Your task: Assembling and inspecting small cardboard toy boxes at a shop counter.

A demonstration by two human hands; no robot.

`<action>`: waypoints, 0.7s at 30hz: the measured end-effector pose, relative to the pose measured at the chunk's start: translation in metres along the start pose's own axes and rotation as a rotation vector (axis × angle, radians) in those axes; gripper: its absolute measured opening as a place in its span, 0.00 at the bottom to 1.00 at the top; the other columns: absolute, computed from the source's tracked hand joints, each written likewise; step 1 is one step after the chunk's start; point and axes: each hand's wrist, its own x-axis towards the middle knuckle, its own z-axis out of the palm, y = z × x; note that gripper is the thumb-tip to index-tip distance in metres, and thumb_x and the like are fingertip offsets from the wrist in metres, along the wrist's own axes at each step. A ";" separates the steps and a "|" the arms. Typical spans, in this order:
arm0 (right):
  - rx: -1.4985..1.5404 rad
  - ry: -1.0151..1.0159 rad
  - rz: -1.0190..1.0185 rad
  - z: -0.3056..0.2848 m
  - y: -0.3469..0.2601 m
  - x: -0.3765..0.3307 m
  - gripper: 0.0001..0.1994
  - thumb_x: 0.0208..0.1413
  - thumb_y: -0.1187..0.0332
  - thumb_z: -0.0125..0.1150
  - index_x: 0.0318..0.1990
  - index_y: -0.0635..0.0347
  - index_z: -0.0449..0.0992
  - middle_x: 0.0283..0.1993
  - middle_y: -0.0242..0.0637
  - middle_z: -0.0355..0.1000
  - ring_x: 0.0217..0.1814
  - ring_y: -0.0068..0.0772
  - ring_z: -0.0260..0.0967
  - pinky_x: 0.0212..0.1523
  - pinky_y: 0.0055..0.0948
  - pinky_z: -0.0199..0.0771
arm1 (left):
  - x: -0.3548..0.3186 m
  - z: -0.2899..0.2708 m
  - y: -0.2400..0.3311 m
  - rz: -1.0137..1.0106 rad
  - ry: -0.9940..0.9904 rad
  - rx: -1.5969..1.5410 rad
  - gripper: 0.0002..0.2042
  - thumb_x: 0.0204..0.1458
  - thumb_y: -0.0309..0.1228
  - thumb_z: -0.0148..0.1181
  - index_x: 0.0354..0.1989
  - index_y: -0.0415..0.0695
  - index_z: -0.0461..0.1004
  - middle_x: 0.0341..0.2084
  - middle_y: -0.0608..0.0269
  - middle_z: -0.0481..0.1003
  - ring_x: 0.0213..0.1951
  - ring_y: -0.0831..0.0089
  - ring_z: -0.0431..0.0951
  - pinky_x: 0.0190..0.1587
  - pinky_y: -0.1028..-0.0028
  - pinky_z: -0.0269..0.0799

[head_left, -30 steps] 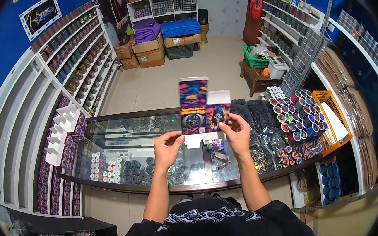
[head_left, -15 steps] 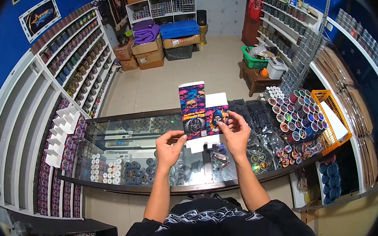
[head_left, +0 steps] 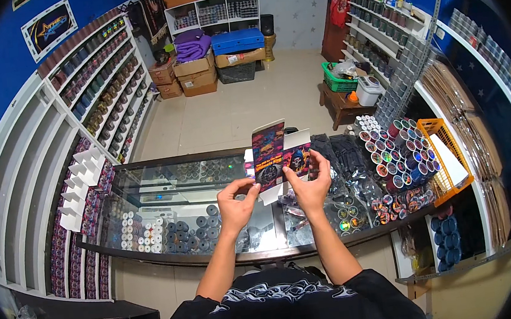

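Observation:
Between my hands, above the glass counter, is a small printed cardboard box [head_left: 269, 152], partly unfolded, with dark colourful skull artwork and white flaps. My left hand [head_left: 239, 205] pinches its lower left edge between thumb and fingers. On the other side my right hand [head_left: 310, 182] grips the right panel, its thumb pressing on the printed front near the middle fold. The box panels stand at an angle to each other, and a white inner face shows at the left. Beneath the box, small plastic-wrapped pieces [head_left: 294, 212] lie on the counter, partly covered by my right hand.
Under me stretches the glass display counter [head_left: 172, 255] with white and dark spools inside. At its right are black plastic bags [head_left: 347, 169], stacked round spools [head_left: 400, 158] and a yellow crate [head_left: 452, 186]. Open white cartons [head_left: 82, 182] stand left. Thread shelves [head_left: 103, 82] line the wall.
The flat box has been bent along its folds, so its left panel now tilts and overlaps the right one. My right hand has shifted slightly left, its thumb now at the fold.

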 end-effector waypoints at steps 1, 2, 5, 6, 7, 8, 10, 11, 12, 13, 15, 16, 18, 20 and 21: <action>0.005 0.016 0.004 0.000 0.000 0.000 0.31 0.35 0.68 0.77 0.50 0.64 0.70 0.44 0.38 0.66 0.42 0.32 0.68 0.43 0.29 0.69 | -0.001 0.001 0.000 0.022 -0.005 0.004 0.07 0.47 0.23 0.66 0.34 0.36 0.79 0.26 0.64 0.79 0.29 0.80 0.77 0.34 0.80 0.72; 0.003 0.018 0.004 0.001 0.002 0.000 0.31 0.35 0.68 0.77 0.50 0.64 0.70 0.44 0.38 0.66 0.42 0.32 0.68 0.43 0.29 0.69 | -0.001 0.002 0.001 0.021 -0.007 0.003 0.07 0.47 0.23 0.66 0.34 0.36 0.79 0.26 0.64 0.79 0.29 0.80 0.77 0.34 0.80 0.72; -0.025 0.050 -0.031 0.004 0.009 0.000 0.30 0.35 0.69 0.76 0.49 0.65 0.70 0.43 0.40 0.66 0.43 0.34 0.67 0.45 0.31 0.68 | -0.004 0.006 0.009 0.052 -0.042 0.043 0.06 0.46 0.22 0.67 0.33 0.36 0.79 0.26 0.61 0.79 0.28 0.79 0.78 0.33 0.79 0.73; -0.020 0.068 -0.025 0.005 0.010 -0.001 0.30 0.36 0.69 0.76 0.49 0.65 0.70 0.43 0.40 0.65 0.44 0.34 0.67 0.46 0.31 0.68 | -0.005 0.008 0.009 0.051 -0.043 0.043 0.06 0.46 0.22 0.67 0.33 0.36 0.79 0.26 0.61 0.79 0.28 0.79 0.78 0.33 0.79 0.73; -0.016 0.085 -0.019 0.006 0.010 -0.001 0.29 0.36 0.70 0.76 0.48 0.65 0.70 0.43 0.40 0.65 0.44 0.34 0.67 0.46 0.31 0.68 | -0.007 0.009 0.008 0.065 -0.048 0.051 0.06 0.46 0.22 0.67 0.33 0.36 0.79 0.26 0.60 0.79 0.28 0.79 0.78 0.33 0.79 0.73; -0.015 0.084 -0.019 0.006 0.010 -0.001 0.29 0.36 0.70 0.76 0.48 0.65 0.70 0.43 0.40 0.65 0.44 0.34 0.67 0.46 0.31 0.68 | -0.008 0.010 0.008 0.079 -0.052 0.061 0.06 0.46 0.22 0.67 0.33 0.36 0.79 0.26 0.60 0.80 0.28 0.78 0.78 0.33 0.79 0.73; -0.034 0.109 -0.065 0.007 0.009 -0.002 0.29 0.36 0.70 0.75 0.48 0.66 0.69 0.42 0.40 0.65 0.44 0.35 0.66 0.46 0.32 0.68 | -0.010 0.011 0.012 0.066 -0.056 0.079 0.06 0.45 0.21 0.67 0.33 0.36 0.80 0.26 0.58 0.80 0.28 0.77 0.79 0.33 0.78 0.73; -0.034 0.108 -0.065 0.008 0.009 -0.003 0.29 0.36 0.70 0.75 0.48 0.66 0.69 0.42 0.40 0.65 0.44 0.35 0.66 0.46 0.32 0.68 | -0.011 0.012 0.012 0.083 -0.060 0.091 0.06 0.44 0.21 0.67 0.32 0.36 0.80 0.25 0.58 0.79 0.28 0.76 0.79 0.33 0.78 0.73; -0.053 0.132 -0.081 0.009 0.010 -0.004 0.29 0.36 0.70 0.76 0.47 0.65 0.69 0.43 0.38 0.66 0.43 0.32 0.66 0.45 0.29 0.68 | -0.012 0.013 0.012 0.101 -0.064 0.102 0.06 0.44 0.21 0.67 0.32 0.36 0.80 0.25 0.58 0.79 0.27 0.75 0.79 0.33 0.78 0.73; -0.071 0.156 -0.096 0.010 0.011 -0.005 0.28 0.36 0.69 0.76 0.47 0.63 0.69 0.43 0.37 0.66 0.42 0.30 0.66 0.43 0.27 0.68 | -0.012 0.014 0.014 0.100 -0.063 0.102 0.06 0.44 0.21 0.67 0.32 0.36 0.80 0.25 0.58 0.79 0.27 0.75 0.79 0.33 0.78 0.73; -0.065 0.174 -0.090 0.012 0.018 -0.007 0.27 0.37 0.70 0.76 0.46 0.63 0.69 0.42 0.35 0.67 0.40 0.28 0.66 0.42 0.27 0.68 | -0.014 0.017 0.020 0.165 -0.105 0.153 0.06 0.43 0.21 0.67 0.31 0.37 0.80 0.24 0.58 0.79 0.27 0.74 0.78 0.32 0.77 0.73; -0.057 0.191 -0.083 0.012 0.022 -0.008 0.26 0.38 0.70 0.76 0.45 0.62 0.69 0.40 0.33 0.67 0.38 0.27 0.66 0.41 0.26 0.68 | -0.014 0.020 0.020 0.176 -0.100 0.161 0.06 0.43 0.22 0.67 0.31 0.37 0.80 0.23 0.58 0.78 0.26 0.73 0.78 0.32 0.77 0.72; 0.039 0.159 -0.015 0.012 0.026 -0.010 0.25 0.38 0.71 0.75 0.45 0.62 0.69 0.38 0.33 0.67 0.37 0.26 0.66 0.39 0.25 0.68 | -0.014 0.020 0.019 0.185 -0.077 0.171 0.07 0.43 0.22 0.67 0.32 0.37 0.80 0.23 0.58 0.78 0.26 0.74 0.78 0.32 0.77 0.72; 0.156 0.099 0.028 0.007 0.029 -0.010 0.16 0.46 0.74 0.69 0.43 0.63 0.71 0.33 0.30 0.68 0.33 0.20 0.65 0.35 0.21 0.67 | -0.013 0.020 0.016 0.193 -0.055 0.181 0.07 0.43 0.22 0.67 0.32 0.37 0.80 0.23 0.58 0.79 0.26 0.74 0.78 0.32 0.77 0.72; 0.299 0.022 0.084 0.004 0.029 -0.009 0.13 0.49 0.75 0.65 0.42 0.64 0.72 0.33 0.29 0.69 0.33 0.19 0.65 0.36 0.20 0.67 | -0.011 0.019 0.014 0.181 -0.010 0.177 0.07 0.43 0.22 0.67 0.32 0.37 0.80 0.24 0.58 0.79 0.26 0.74 0.78 0.32 0.77 0.72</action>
